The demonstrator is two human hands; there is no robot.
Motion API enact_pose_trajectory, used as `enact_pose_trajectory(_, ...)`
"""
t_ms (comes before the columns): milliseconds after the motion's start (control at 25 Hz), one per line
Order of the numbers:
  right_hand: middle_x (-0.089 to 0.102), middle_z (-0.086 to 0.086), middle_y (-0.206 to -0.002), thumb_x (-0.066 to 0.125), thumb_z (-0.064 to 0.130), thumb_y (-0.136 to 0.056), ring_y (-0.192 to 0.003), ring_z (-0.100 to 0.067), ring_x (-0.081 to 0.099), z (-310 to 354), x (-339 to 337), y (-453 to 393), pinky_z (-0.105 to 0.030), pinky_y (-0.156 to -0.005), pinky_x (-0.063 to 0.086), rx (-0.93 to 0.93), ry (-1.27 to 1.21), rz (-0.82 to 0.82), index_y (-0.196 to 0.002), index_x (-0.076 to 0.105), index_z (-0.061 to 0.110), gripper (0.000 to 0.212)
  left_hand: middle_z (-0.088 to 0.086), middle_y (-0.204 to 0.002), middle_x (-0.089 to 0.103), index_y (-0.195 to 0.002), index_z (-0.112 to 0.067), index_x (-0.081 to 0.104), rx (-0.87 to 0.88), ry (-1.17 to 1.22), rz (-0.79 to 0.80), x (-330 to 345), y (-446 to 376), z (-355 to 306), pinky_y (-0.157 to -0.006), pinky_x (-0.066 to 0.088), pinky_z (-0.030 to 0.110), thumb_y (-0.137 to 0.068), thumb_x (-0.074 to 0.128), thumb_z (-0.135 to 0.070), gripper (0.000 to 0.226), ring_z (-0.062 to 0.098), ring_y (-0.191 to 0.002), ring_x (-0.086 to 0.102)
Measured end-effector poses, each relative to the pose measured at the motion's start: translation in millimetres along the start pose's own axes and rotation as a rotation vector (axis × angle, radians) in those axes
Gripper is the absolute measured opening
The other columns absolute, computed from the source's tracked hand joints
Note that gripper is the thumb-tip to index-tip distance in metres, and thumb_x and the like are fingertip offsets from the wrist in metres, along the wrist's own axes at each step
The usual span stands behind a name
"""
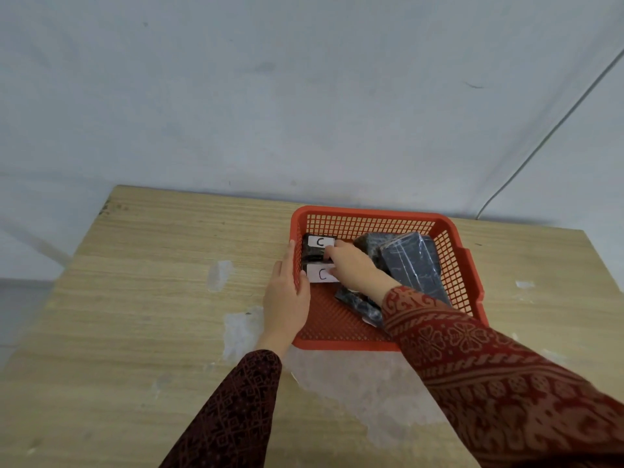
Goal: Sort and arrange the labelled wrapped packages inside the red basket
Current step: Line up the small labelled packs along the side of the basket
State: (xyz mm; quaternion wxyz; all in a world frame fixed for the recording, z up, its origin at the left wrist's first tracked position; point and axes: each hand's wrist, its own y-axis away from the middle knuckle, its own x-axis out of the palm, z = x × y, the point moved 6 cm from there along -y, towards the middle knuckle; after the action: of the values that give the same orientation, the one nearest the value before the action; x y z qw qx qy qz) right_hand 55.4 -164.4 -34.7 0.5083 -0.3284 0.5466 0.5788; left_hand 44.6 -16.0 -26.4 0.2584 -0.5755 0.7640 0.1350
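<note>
A red basket (371, 216) sits on the wooden table, right of centre. Two dark wrapped packages with white "C" labels lie along its left wall, one at the back (319, 242) and one in front of it (320, 274). My right hand (354, 268) reaches into the basket and its fingers rest on these two packages, gripping the front one's edge. My left hand (287, 298) lies flat against the outside of the basket's left wall, thumb over the rim. A larger dark package (415, 265) leans at the right. Another dark package (361, 304) lies partly under my right wrist.
The wooden table (152, 298) has worn pale patches near the basket. A white cloth backdrop (304, 96) hangs behind the table, and a thin cable (540, 140) runs down it at the right.
</note>
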Motion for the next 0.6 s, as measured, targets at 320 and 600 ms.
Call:
enact_pose_trajectory(320,0.047,-0.015,-0.128,0.063,0.014,-0.084,-0.118,-0.032,0.044,9.8,17.2,12.7,-0.042,-0.082,0.05,0.011,0.081,-0.118,-0.122,0.048,0.005,0.042,0.0,-0.13,0.051,-0.149,-0.031,0.019,0.01,-0.017,0.0,2.2,-1.0,1.7,-0.083,0.036,0.015,-0.094,0.047,-0.018,0.062,-0.006,-0.102,0.039)
enact_pose_trajectory(600,0.055,-0.01,-0.113,0.057,0.018,-0.088,-0.106,-0.027,0.05,4.3,-7.2,69.1,-0.038,-0.085,0.046,0.012,-0.204,-0.418,-0.115,0.057,0.009,0.029,0.011,-0.128,0.051,-0.14,-0.013,0.039,0.074,-0.151,-0.073,-2.6,0.1,-8.7,-0.094,0.044,0.035,-0.09,0.051,-0.013,0.051,0.022,-0.114,0.051)
